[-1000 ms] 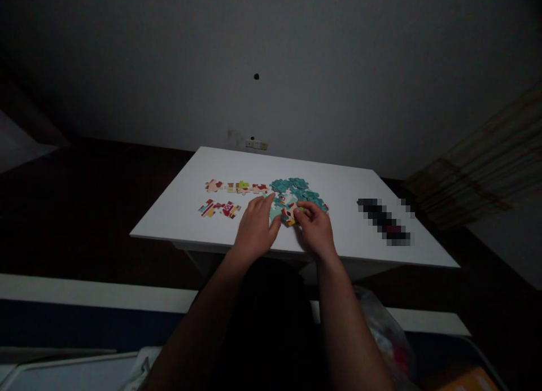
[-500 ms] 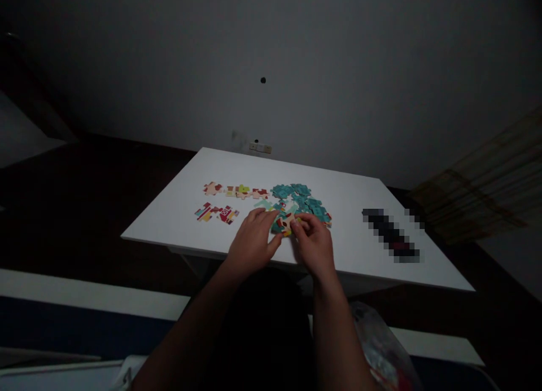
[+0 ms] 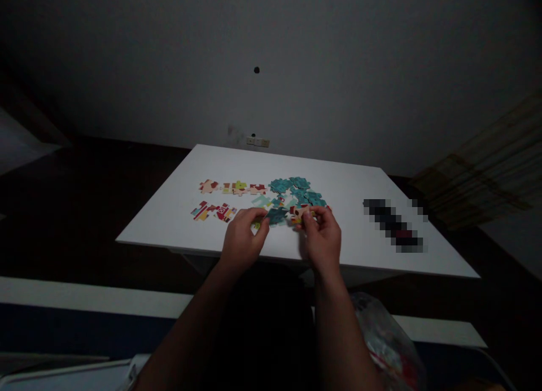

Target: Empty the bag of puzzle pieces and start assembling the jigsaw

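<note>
While right fingers [image 3: 325, 217] pinch a patterned piece [image 3: 297, 211], knobbed teal pieces [image 3: 309, 197] overlap.

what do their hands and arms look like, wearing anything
The left hand and right hand are bare, without gloves; no ring, watch or bracelet shows in the dim light. Left forearm and right forearm are sleeveless as far as they show.

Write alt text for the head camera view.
A person's left hand holds a dark teal puzzle piece and their right hand a multicoloured one, over a white table. Teal pieces lie beyond; peach and red pieces lie to the left.
</note>
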Demonstrator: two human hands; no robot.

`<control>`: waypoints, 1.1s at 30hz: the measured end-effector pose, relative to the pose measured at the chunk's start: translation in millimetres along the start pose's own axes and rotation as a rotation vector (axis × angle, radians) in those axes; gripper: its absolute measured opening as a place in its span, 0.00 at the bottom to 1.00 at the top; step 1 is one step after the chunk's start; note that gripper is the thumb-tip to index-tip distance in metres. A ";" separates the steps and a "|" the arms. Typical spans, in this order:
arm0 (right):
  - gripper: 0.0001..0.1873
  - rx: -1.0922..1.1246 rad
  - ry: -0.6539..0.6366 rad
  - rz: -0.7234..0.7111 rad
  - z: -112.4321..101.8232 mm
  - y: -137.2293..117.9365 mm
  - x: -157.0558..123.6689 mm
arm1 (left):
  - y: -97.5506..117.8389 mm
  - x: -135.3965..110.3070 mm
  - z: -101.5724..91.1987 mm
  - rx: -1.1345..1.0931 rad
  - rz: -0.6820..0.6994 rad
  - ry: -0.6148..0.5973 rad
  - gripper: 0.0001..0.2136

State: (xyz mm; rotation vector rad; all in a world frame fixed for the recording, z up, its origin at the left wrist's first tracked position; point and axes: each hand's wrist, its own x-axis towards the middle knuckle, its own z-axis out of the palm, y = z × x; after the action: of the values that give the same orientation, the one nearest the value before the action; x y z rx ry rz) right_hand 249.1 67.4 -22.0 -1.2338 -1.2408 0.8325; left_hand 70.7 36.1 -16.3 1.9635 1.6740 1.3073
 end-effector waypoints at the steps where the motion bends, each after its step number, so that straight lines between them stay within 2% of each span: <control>1: 0.12 0.027 0.063 -0.014 -3.2 -0.2 -2.1 | -0.9 -4.4 -0.7 0.019 0.038 0.001 0.08; 3: 0.11 0.037 0.152 -0.069 -12.6 -0.2 -8.9 | -3.5 -15.3 -1.6 0.073 0.132 -0.037 0.08; 5: 0.09 -0.017 0.171 -0.151 -24.6 0.2 -18.3 | -6.5 -26.0 -1.3 0.135 0.199 -0.093 0.10; 9: 0.05 -0.212 0.033 -0.325 -46.9 2.5 -36.4 | -8.3 -37.2 1.8 0.207 0.200 -0.131 0.13; 13: 0.09 -0.347 -0.135 -0.423 -56.6 10.0 -44.9 | -4.2 -37.6 3.5 0.266 0.193 -0.156 0.13; 16: 0.11 -0.408 -0.191 -0.488 -56.8 18.0 -46.9 | -2.0 -38.7 3.1 0.277 0.207 -0.141 0.12; 19: 0.13 -0.451 -0.182 -0.559 -54.9 23.6 -49.6 | -1.1 -43.2 2.9 0.275 0.256 -0.142 0.13; 24: 0.14 -0.529 -0.157 -0.558 -53.8 24.9 -58.1 | 3.5 -57.3 6.4 0.313 0.274 -0.199 0.18; 28: 0.14 -0.583 -0.142 -0.548 -53.7 21.1 -62.6 | 6.5 -67.9 12.4 0.325 0.242 -0.189 0.20; 33: 0.22 -0.741 -0.234 -0.561 -56.1 19.0 -64.4 | 4.8 -74.5 17.8 0.325 0.228 -0.163 0.20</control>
State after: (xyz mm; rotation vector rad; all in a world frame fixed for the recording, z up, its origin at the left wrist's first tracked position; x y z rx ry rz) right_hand 294.1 -2.7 -48.8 -1.2560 -2.0705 0.0828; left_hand 91.7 -25.1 -57.5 2.4356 1.7097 0.9528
